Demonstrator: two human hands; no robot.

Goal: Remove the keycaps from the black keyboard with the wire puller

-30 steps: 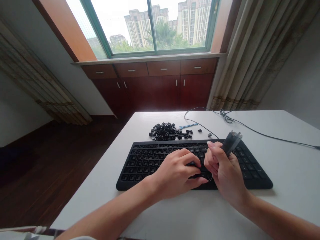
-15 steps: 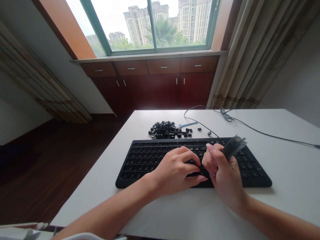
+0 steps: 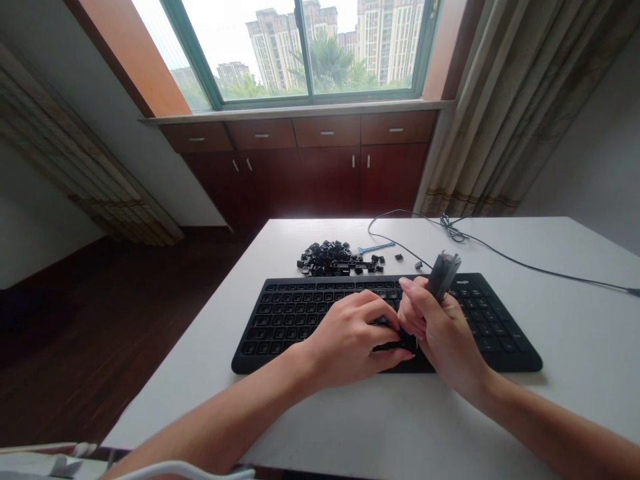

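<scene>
Right hand (image 3: 443,333) is gripping a dark puller (image 3: 443,277), fingers clamped round it; left hand (image 3: 350,340) is resting on the black keyboard (image 3: 290,317) on the bench (image 3: 350,427), fingers curling, slightly apart, beside piled keycaps (image 3: 327,259).

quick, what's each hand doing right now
Left hand: fingers curled on the keyboard, nothing clearly held.
Right hand: closed around a dark tool, its far end sticking up.

Daylight from window (image 3: 300,53), panes washed out; room corners dim; wide-angle stretch at edges.
</scene>
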